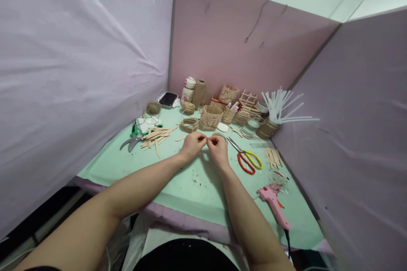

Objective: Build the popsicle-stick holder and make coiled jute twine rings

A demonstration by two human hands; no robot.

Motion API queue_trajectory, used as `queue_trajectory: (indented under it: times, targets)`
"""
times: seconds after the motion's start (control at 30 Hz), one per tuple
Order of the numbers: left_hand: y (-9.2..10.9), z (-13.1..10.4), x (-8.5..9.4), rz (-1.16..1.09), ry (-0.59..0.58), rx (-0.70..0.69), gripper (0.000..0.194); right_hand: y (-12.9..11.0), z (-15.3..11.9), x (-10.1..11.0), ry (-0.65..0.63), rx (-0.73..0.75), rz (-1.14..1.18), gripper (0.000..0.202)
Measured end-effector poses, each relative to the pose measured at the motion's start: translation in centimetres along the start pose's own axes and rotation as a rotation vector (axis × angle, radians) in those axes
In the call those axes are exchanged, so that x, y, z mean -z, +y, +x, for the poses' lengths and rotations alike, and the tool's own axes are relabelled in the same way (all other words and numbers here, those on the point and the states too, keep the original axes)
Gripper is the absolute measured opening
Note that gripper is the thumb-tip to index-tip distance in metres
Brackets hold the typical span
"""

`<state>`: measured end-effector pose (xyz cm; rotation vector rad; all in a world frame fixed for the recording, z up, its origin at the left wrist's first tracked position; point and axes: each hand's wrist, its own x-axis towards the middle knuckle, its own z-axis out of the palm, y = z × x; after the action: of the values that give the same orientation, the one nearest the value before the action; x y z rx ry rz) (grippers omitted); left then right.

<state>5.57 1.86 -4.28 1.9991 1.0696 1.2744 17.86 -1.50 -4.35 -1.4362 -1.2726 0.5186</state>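
My left hand (pixel 192 145) and my right hand (pixel 218 151) meet over the middle of the table, each closed in a pinch with fingertips almost touching. Whatever is between the fingers is too small to make out. Just behind my right hand shows part of a thin twine coil (pixel 220 135). Beyond my left hand lies a larger twine coil (pixel 190 124), beside a round basket (pixel 211 117) with a rough tan surface. Scissors (pixel 245 156) with one red and one yellow handle lie partly open to the right of my right hand.
Wooden sticks (pixel 157 137) and pruning shears (pixel 132 141) lie at left. A pink glue gun (pixel 275 207) rests front right, its cord over the edge. White glue sticks (pixel 280 107) stand in a container at the back right. A phone (pixel 168 99) and bottle (pixel 188 89) are behind.
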Motion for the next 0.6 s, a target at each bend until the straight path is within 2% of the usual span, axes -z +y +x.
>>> queue_trajectory:
  times: [0.27,0.33,0.5,0.6]
  targets:
    - [0.57,-0.15,-0.62,-0.135,0.029,0.163,0.013,-0.14,-0.17,-0.3,-0.018,-0.305,0.235,0.021]
    - [0.56,-0.11,-0.68,-0.151,0.024,0.163,0.013,-0.09,-0.21,-0.37,-0.012,-0.316,0.259,0.02]
    - [0.19,0.18,-0.68,-0.162,-0.008,0.141,0.013,0.23,-0.22,-0.56,0.034,-0.228,0.263,0.021]
    - [-0.2,0.49,-0.46,-0.205,-0.048,0.133,0.015,0.1,-0.31,-0.51,0.004,-0.278,0.281,0.023]
